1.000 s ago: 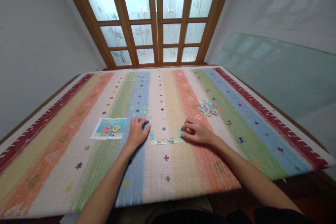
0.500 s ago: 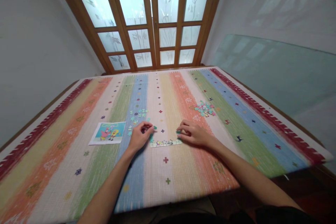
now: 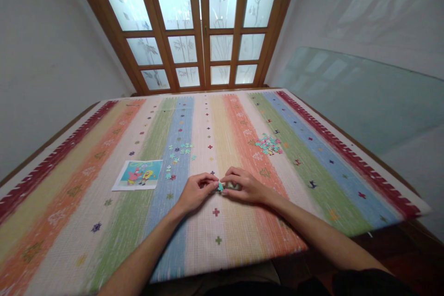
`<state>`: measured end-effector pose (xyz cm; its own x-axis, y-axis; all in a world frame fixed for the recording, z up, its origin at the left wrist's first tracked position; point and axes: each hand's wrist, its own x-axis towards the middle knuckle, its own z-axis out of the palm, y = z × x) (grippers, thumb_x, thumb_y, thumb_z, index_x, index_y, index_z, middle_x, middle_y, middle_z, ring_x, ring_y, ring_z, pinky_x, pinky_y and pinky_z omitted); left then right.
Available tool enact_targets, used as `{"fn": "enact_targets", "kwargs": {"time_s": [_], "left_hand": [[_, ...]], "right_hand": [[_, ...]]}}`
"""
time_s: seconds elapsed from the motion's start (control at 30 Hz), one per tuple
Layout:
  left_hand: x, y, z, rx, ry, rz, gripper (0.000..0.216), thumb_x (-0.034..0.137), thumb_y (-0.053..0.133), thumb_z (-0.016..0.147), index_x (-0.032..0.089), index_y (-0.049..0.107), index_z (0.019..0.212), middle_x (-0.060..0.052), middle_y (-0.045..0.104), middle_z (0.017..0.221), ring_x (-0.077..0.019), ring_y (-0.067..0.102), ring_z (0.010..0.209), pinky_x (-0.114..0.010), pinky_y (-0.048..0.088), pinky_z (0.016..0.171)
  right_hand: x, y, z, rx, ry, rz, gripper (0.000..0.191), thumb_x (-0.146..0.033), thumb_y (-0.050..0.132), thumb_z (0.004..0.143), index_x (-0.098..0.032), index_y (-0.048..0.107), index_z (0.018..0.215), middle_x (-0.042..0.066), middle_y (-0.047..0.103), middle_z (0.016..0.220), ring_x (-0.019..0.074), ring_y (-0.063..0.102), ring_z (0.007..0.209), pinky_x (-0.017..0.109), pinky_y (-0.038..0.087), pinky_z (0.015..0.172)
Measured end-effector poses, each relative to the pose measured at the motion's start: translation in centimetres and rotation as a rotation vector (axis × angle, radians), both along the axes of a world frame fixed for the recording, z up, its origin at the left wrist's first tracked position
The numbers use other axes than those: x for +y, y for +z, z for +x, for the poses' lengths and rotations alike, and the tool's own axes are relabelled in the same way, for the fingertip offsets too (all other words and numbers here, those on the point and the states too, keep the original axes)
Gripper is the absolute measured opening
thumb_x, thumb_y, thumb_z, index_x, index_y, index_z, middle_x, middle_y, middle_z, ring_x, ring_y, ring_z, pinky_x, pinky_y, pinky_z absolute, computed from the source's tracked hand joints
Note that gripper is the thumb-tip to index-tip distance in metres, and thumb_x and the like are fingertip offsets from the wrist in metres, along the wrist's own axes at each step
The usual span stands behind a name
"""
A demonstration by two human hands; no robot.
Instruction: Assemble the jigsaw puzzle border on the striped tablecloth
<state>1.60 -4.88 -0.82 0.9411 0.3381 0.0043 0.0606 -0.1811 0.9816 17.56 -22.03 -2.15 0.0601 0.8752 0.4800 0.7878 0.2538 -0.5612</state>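
Both hands meet at the middle of the striped mat (image 3: 104, 222). My left hand (image 3: 196, 193) pinches a small teal puzzle piece (image 3: 219, 187) between thumb and fingers. My right hand (image 3: 243, 186) is curled, its fingertips pressed on the joined strip of puzzle pieces (image 3: 231, 186), which it mostly hides. The teal piece sits right at the strip's left end, between the two hands.
A cartoon reference picture (image 3: 138, 174) lies left of the hands. Loose puzzle pieces (image 3: 180, 150) are scattered on the blue stripe, and a bigger pile of pieces (image 3: 268, 143) lies at the right. Wooden glass-paned doors (image 3: 204, 27) stand behind; a leaning glass sheet (image 3: 364, 97) is on the right.
My left hand picked a teal piece from beside the strip and carried it right to meet my right hand. My right hand shifted left over the strip. The view tilted slightly.
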Motion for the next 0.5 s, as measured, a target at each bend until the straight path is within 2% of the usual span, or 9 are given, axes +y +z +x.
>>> {"fn": "enact_targets", "kwargs": {"time_s": [0.33, 0.4, 0.5], "left_hand": [[-0.07, -0.28, 0.10, 0.053, -0.021, 0.016, 0.031, 0.045, 0.071, 0.082, 0.016, 0.076, 0.090, -0.008, 0.076, 0.082, -0.0196, 0.066, 0.073, -0.030, 0.049, 0.068], [0.05, -0.30, 0.15, 0.049, 0.003, 0.067, 0.029, 0.043, 0.068, 0.084, 0.017, 0.077, 0.091, -0.008, 0.076, 0.082, -0.0203, 0.067, 0.075, -0.031, 0.049, 0.070], [0.81, -0.04, -0.07, 0.013, 0.102, 0.243, 0.025, 0.038, 0.062, 0.087, 0.019, 0.077, 0.093, -0.007, 0.077, 0.087, -0.0206, 0.066, 0.076, -0.033, 0.050, 0.073]], "right_hand": [[0.22, 0.33, -0.26, 0.034, 0.030, 0.035, 0.018, -0.033, 0.064, 0.098, -0.018, 0.071, 0.106, 0.006, 0.061, 0.092, 0.0157, 0.060, 0.082, 0.029, 0.050, 0.071], [0.18, 0.36, -0.13, 0.044, 0.023, 0.026, 0.018, -0.033, 0.065, 0.097, -0.018, 0.071, 0.105, 0.006, 0.061, 0.092, 0.0159, 0.060, 0.082, 0.029, 0.049, 0.071], [-0.15, 0.44, 0.67, 0.029, -0.031, 0.003, 0.017, -0.033, 0.065, 0.096, -0.019, 0.071, 0.103, 0.006, 0.061, 0.094, 0.0168, 0.060, 0.084, 0.031, 0.050, 0.074]]}}
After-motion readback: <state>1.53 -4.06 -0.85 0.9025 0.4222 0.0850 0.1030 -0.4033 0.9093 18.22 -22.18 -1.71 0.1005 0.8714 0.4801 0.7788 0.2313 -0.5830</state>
